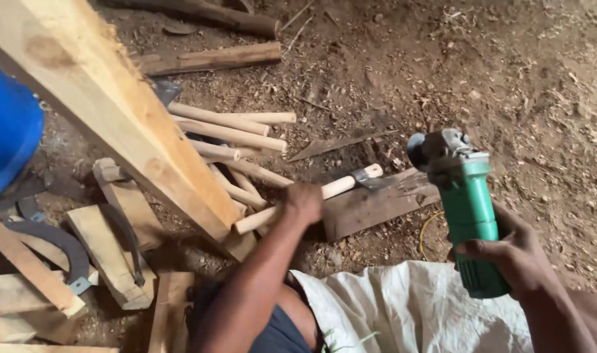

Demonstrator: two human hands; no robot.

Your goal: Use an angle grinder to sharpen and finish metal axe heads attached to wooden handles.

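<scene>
Head view, looking down on a dirt floor point(481, 72) strewn with wood chips. The right hand point(507, 252), at 4 o'clock, is clamped around the body of one green-bodied angle grinder point(465, 196), held upright with its grey metal head uppermost and clear of the ground, apparently to keep the disc end off the debris. The left hand point(303, 201), at centre, is closed on one pale round wooden handle point(311, 196) with a metal blade fitted near its far end; the handle lies nearly flat, pointing toward 2 o'clock. The hands are well apart. About six further pale turned wooden rods point(230, 124) lie loosely piled at 11 o'clock. One broad pale plank point(109, 104) leans diagonally across the upper left. Two curved dark blades point(63, 245) rest on offcuts at 8 o'clock. One white woven sack point(403, 307) covers the lap.
</scene>
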